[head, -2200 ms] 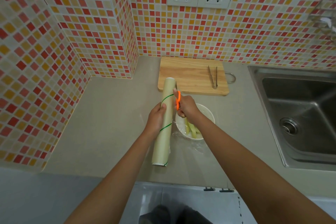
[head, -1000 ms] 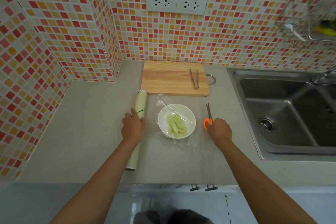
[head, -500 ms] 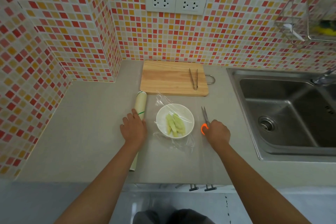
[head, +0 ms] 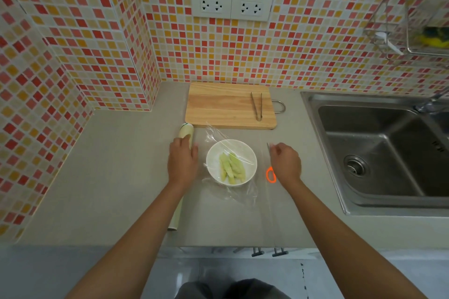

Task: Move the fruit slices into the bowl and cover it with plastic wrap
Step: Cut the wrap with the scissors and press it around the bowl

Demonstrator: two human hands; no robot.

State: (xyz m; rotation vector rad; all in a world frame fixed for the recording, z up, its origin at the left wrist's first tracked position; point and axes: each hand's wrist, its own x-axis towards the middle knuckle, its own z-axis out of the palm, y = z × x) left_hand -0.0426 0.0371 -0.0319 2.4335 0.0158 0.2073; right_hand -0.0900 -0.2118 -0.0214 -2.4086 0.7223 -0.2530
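Grey counter (head: pixel 109 177) with sink (head: pixel 379 153) at right. Wooden cutting board (head: pixel 226 107) at back against the tiled wall, long axis left-right, metal tongs (head: pixel 257 105) on it pointing front-back. Plastic wrap roll (head: pixel 185 133) lies front-back on the counter left of the bowl, mostly under the left arm. Plastic wrap sheet (head: pixel 233 150) drapes loosely over white bowl (head: pixel 211 165), spreading onto the counter. Bowl sits centre, between both hands. Fruit slices (head: pixel 230 168) inside, pale green, long axes roughly front-back. Left hand (head: pixel 182 161) palm down on the roll, fingers relaxed, not gripping. Right hand (head: pixel 285 162) palm down, fingers loosely bent, over the scissors (head: pixel 271 175); orange handle visible, grasp cannot be told.
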